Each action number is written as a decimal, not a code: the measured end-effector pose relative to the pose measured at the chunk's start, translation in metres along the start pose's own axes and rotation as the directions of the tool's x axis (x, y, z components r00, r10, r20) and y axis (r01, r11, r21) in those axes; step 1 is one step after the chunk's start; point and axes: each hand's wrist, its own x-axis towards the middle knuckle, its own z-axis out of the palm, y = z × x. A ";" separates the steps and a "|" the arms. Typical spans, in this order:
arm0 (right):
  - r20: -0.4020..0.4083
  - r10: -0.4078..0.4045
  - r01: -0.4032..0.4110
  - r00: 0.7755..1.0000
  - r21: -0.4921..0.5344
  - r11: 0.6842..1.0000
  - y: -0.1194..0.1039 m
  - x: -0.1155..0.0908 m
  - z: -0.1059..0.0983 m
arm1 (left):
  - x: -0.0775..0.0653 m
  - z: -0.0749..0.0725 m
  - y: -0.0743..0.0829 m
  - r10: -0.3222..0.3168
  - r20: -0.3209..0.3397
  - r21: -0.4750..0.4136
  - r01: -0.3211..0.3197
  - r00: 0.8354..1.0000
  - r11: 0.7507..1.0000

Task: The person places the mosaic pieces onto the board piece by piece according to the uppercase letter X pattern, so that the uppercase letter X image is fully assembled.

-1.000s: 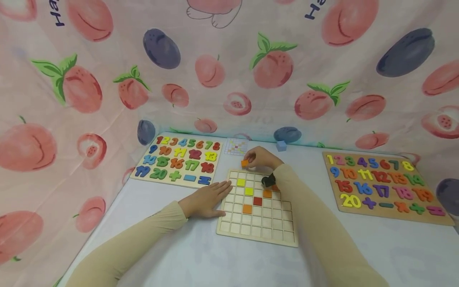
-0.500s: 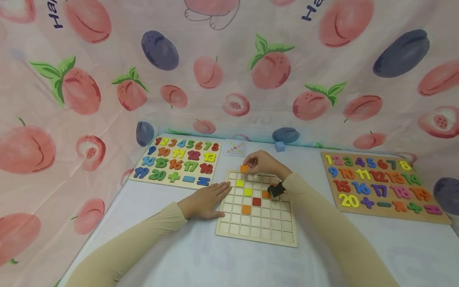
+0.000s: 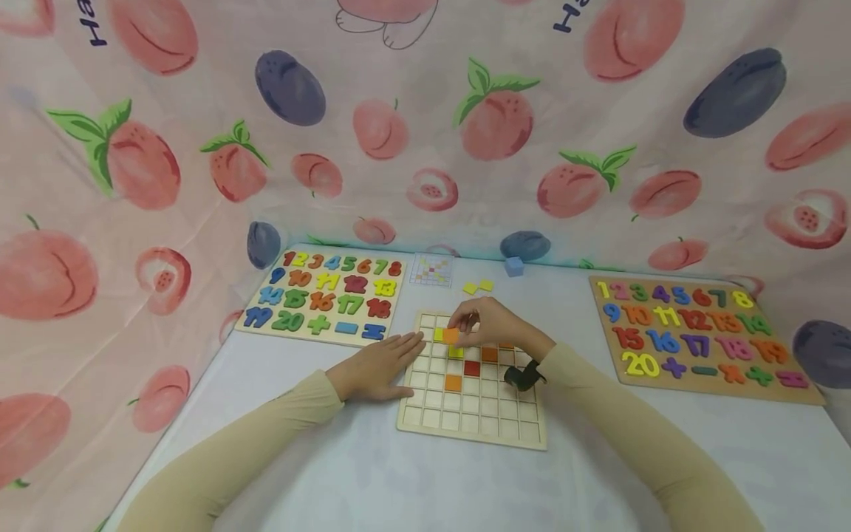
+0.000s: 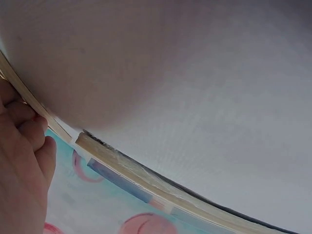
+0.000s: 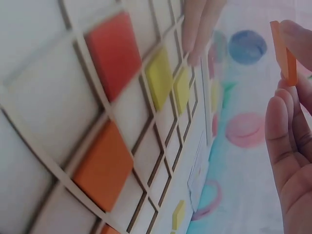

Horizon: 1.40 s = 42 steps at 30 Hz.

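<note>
In the head view, my left hand (image 3: 379, 367) lies flat with straight fingers on the left edge of a wooden grid board (image 3: 468, 439). My right hand (image 3: 492, 323) pinches an orange square tile (image 3: 451, 336) between thumb and fingers over the board's far-left part. The right wrist view shows the held orange tile (image 5: 282, 53) edge-on, lifted clear of the board. Set in cells are a red tile (image 3: 471, 368), yellow tiles (image 3: 455, 353), and orange tiles (image 3: 453, 383). The right hand and its tile partly cover the far rows.
Two loose yellow tiles (image 3: 487, 285) lie behind the board, near a printed pattern card (image 3: 431, 270) and a blue cube (image 3: 514, 267). Number puzzle boards stand left (image 3: 326, 294) and right (image 3: 705, 340). A fruit-print cloth (image 3: 432, 133) hangs behind the table.
My right hand has brought the orange tile from behind the board's far edge nearer, over the grid. Two yellow tiles behind the board have come into view. My left hand stays in place.
</note>
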 end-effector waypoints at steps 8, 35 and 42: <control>0.041 -0.019 0.019 0.999 0.000 1.000 -0.014 -0.016 0.014 | 0.000 0.001 0.000 0.014 -0.003 0.015 -0.014 1.000 1.000; 0.211 0.007 0.004 0.978 -0.053 0.999 -0.026 -0.015 0.058 | 0.000 -0.001 -0.004 0.027 -0.024 -0.014 -0.027 0.999 1.000; 0.235 0.024 0.001 0.972 -0.103 0.995 -0.030 -0.015 0.062 | 0.000 0.001 -0.004 0.032 -0.023 -0.015 -0.032 0.999 0.999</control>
